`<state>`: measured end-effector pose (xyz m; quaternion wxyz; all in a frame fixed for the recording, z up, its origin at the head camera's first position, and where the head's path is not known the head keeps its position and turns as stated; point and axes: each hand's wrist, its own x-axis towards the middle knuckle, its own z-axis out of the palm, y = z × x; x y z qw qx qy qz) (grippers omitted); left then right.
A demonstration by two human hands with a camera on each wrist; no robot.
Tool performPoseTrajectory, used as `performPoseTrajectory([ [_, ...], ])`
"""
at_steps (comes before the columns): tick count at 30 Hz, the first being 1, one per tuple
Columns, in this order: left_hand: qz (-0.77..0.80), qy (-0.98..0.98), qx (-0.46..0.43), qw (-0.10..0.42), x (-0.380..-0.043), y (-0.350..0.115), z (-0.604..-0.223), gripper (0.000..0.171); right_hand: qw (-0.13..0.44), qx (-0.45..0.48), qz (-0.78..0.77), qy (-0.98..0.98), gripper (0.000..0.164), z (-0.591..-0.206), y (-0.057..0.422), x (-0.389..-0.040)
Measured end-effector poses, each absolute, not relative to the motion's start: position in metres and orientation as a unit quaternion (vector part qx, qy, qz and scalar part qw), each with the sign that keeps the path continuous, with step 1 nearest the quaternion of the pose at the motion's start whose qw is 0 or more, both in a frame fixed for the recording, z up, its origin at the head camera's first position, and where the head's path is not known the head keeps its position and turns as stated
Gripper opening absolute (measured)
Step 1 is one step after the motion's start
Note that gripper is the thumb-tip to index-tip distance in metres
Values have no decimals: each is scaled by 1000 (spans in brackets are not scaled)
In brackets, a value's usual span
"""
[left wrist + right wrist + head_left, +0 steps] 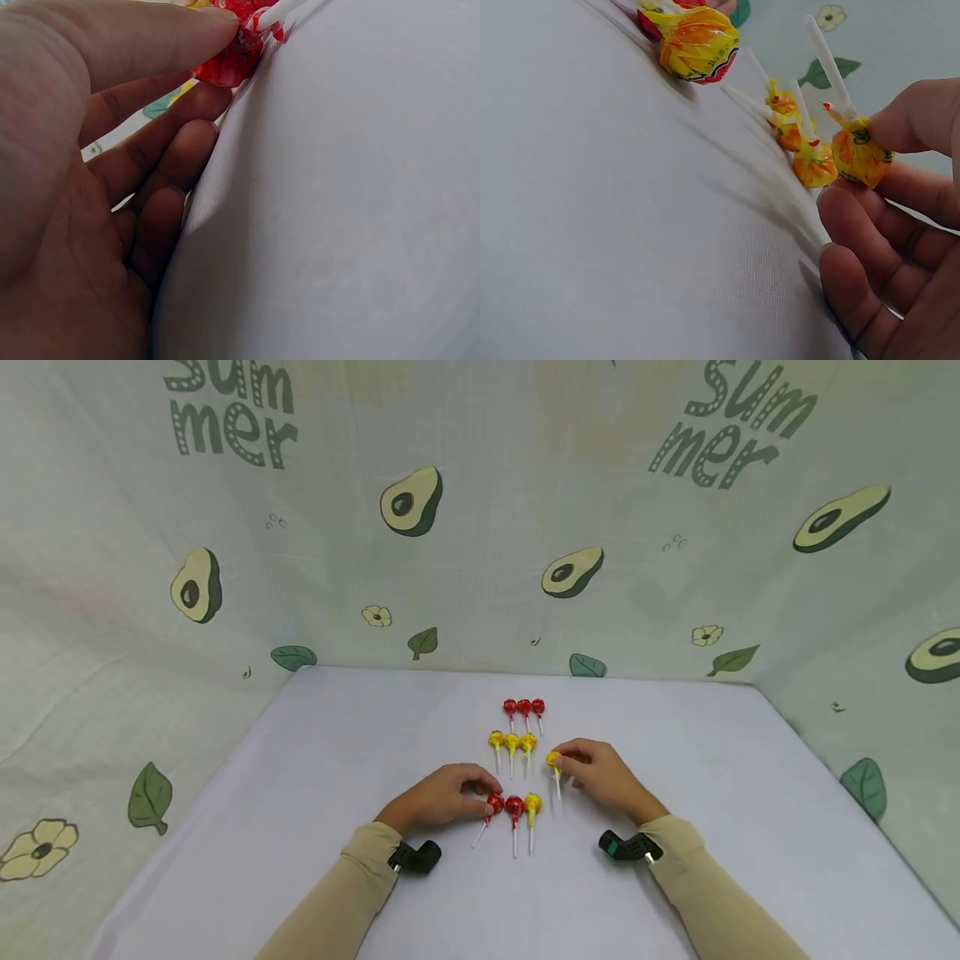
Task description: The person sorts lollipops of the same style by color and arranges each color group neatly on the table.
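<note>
My left hand (446,795) pinches the head of a red lollipop (495,802) between thumb and fingers, its white stick slanting down to the left. In the left wrist view that red wrapper (225,69) shows under the thumb tip, close to the tabletop. On the other side, my right hand (603,774) holds a yellow lollipop (553,760) by its head; the right wrist view shows its yellow wrapper (861,156) between thumb and fingers. Between the hands lie another red lollipop (514,807) and another yellow lollipop (532,804), side by side with sticks toward me.
Farther back, three yellow lollipops (512,742) lie in a row, and behind them a row of three red lollipops (524,707). All rest on a white-covered table (375,718). A printed cloth (480,527) with avocados and leaves hangs behind and along the sides.
</note>
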<state>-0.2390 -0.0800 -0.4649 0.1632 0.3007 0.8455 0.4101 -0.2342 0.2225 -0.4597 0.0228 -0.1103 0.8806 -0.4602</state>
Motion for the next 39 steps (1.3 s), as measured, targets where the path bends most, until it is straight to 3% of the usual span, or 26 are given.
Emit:
performPoseTrajectory([
  [39, 400, 849, 314, 145, -242, -80, -471, 24, 13, -58, -416, 908, 33, -461, 216, -273],
])
